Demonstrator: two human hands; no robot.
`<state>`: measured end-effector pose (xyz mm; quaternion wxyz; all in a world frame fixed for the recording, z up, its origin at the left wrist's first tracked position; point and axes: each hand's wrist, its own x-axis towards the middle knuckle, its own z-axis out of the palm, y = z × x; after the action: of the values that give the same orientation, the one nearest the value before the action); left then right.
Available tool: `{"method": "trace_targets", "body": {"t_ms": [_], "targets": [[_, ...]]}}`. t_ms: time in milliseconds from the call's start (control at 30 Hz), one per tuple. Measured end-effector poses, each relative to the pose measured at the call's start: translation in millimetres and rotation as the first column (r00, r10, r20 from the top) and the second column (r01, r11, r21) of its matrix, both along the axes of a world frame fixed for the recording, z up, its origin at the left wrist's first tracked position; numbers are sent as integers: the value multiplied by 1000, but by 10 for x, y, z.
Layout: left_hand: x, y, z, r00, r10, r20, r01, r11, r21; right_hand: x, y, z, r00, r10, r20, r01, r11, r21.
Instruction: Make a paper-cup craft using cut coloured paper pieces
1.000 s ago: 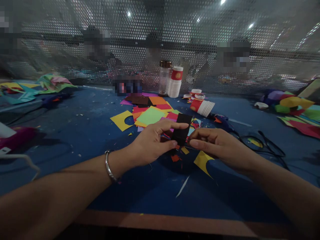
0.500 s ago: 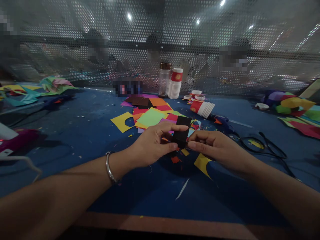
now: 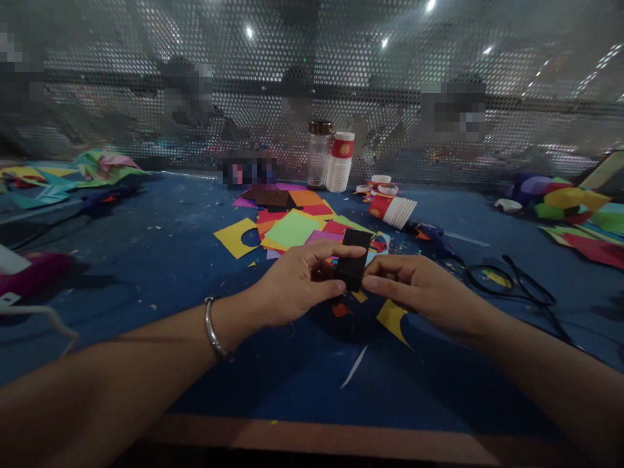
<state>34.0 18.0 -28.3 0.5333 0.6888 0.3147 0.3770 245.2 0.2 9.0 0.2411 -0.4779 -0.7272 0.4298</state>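
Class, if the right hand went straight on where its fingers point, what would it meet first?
The black paper held by the left hand; the right hand seems to touch its lower right corner, though depth there is hard to judge.

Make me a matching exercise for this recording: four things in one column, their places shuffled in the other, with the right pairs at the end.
Things
1. Black piece
2. Clear bottle
3. Silver bracelet
4. White strip

Places
A. Around the wrist of the left hand
B. Lying on the blue table, toward its near edge
C. Between the thumb and a finger of the left hand
D. Upright beside a standing stack of cups

Right pairs: 1-C, 2-D, 3-A, 4-B
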Motion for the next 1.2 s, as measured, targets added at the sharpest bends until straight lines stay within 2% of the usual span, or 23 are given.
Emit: {"method": "trace_targets", "body": {"t_ms": [433,767,933,1033,1200], "targets": [[15,3,-7,998,13,-58,-11,999,31,-2,-1,-29,1000,6,-13,-7,1000,-22],[22,-9,-10,1000,-3,-29,4,1000,31,9,25,-79,1000,-3,-24,3,1000,-5],[1,5,6,998,16,-54,-14,999,42,22,33,-43,1000,-10,10,10,1000,-12],[-45,7,27,997,31,-75,-29,999,23,66,41,-10,999,-8,44,8,1000,-4],[-123,9,59,994,-15,-106,9,998,-62,132,66,4,996,2,85,1,1000,-30]]}}
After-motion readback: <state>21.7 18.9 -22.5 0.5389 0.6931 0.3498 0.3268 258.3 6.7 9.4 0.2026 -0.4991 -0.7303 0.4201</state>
